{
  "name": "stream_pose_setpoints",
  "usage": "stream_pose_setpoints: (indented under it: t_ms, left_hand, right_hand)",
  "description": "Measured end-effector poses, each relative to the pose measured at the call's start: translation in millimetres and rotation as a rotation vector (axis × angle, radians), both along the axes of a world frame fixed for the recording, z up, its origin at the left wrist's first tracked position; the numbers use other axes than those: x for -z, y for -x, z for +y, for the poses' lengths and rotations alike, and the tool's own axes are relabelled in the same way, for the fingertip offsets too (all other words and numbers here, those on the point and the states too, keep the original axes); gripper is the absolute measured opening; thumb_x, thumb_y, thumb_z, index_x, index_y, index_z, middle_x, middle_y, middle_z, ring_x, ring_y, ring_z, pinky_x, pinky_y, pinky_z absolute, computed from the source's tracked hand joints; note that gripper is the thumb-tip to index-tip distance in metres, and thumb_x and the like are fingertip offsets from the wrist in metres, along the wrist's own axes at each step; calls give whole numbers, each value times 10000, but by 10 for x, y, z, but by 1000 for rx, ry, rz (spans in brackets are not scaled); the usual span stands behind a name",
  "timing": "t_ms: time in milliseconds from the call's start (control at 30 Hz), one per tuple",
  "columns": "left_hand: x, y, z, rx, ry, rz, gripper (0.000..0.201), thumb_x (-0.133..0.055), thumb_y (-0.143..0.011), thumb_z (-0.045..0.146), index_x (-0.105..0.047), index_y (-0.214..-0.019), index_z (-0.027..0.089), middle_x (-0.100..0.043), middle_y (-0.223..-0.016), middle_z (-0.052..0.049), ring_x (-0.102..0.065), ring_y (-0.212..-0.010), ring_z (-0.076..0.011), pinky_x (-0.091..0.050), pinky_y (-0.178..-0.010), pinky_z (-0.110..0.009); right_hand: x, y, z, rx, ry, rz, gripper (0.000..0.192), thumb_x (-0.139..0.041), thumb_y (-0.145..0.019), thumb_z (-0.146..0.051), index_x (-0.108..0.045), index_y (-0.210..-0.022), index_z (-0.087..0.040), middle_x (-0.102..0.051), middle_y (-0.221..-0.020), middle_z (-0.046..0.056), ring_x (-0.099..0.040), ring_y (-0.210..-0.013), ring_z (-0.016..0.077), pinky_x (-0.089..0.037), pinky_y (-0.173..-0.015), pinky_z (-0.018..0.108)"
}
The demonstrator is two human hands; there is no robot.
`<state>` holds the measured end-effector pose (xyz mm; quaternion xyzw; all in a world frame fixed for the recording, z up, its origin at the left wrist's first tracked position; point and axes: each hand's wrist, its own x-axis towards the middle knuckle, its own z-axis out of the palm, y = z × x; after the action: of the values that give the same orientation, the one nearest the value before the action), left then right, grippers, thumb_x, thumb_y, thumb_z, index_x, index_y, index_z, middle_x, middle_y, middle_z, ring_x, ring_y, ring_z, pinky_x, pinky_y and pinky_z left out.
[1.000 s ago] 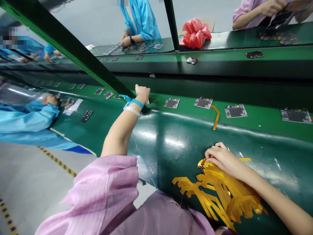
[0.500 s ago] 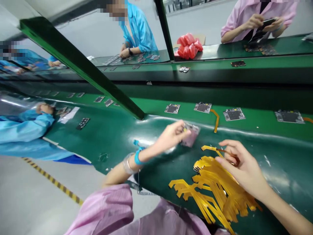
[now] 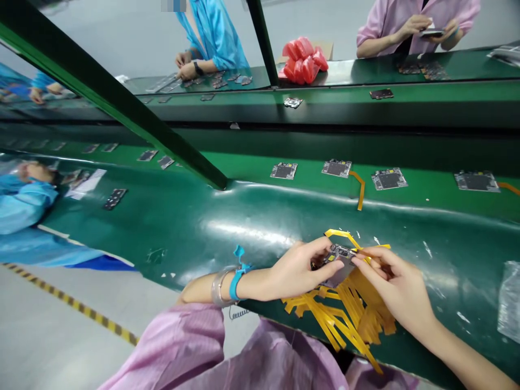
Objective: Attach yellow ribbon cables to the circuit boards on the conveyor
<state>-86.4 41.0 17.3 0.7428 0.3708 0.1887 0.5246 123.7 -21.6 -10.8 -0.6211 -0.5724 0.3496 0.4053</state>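
Note:
My left hand (image 3: 293, 272) grips a circuit board (image 3: 339, 274) by its left side, thumb on its face. The board is tilted above a pile of yellow-orange flex cables (image 3: 358, 303) on the green mat. At the board's right edge my right hand (image 3: 402, 284) has thumb and fingertips pinched on a thin orange flex cable (image 3: 368, 259), which the fingers mostly cover. Whether the cable is joined to the board cannot be made out. A blue wrist strap (image 3: 235, 284) and a clear bangle circle my left wrist.
Beyond my hands a green belt (image 3: 312, 187) carries boards, including one with a flex cable (image 3: 337, 168). A slanted green post (image 3: 162, 138) stands left. Clear plastic bag (image 3: 509, 300) lies right. Co-workers sit across and left; red bundles (image 3: 304, 60) lie opposite.
My left hand has brought the board down and right, over the cable pile. My right hand has moved slightly to meet its edge. The whole view has shifted a little.

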Motion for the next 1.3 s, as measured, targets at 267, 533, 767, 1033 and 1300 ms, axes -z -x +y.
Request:
stream_pose_setpoints:
  t_ms: [267,533,767,1033,1300]
  left_hand:
    - [5,-15,-44,10,-28,50,248,-581,-952,364,-497,-792,194,-439,-615,62,-370,-537,-89,-295,-507,-256]
    - [153,-128,142,-83,595,-272,235,-652,-910,373,-566,-990,170,-610,-891,-6,-560,-762,-116,-466,-705,-252]
    - [110,-125,218,-9,612,-133,288,-753,-841,378,-604,-925,146,-586,-795,18,-516,-658,-92,-426,-581,-214]
    - [73,-31,176,165,312,-9,259,-668,-890,405,-554,-864,174,-524,-765,35,-462,-664,-98,-376,-567,-217]
    - [47,-7,158,165,254,87,275,-654,-897,428,-548,-845,179,-495,-687,52,-407,-601,-91,-311,-522,-225]
  right_hand:
    - [46,-29,-9,-7,-23,-58,206,-639,-915,-415,-704,-909,-219,-504,-567,-46,-493,-489,135,-440,-507,254]
    - [-20,-47,-136,-118,-16,-24,160,-604,-956,-352,-589,-1081,-254,-399,-598,-80,-407,-493,125,-376,-486,237]
    - [-149,-102,-141,-173,299,124,349,-518,-987,-501,-610,-791,-227,-515,-621,-25,-493,-558,138,-415,-499,229]
    - [-160,-85,-88,-200,378,170,339,-615,-918,-502,-739,-737,-243,-729,-699,15,-694,-658,182,-568,-618,242]
    - [-147,-66,-77,-234,397,193,340,-604,-932,-479,-746,-728,-246,-753,-691,20,-730,-660,184,-596,-645,246]
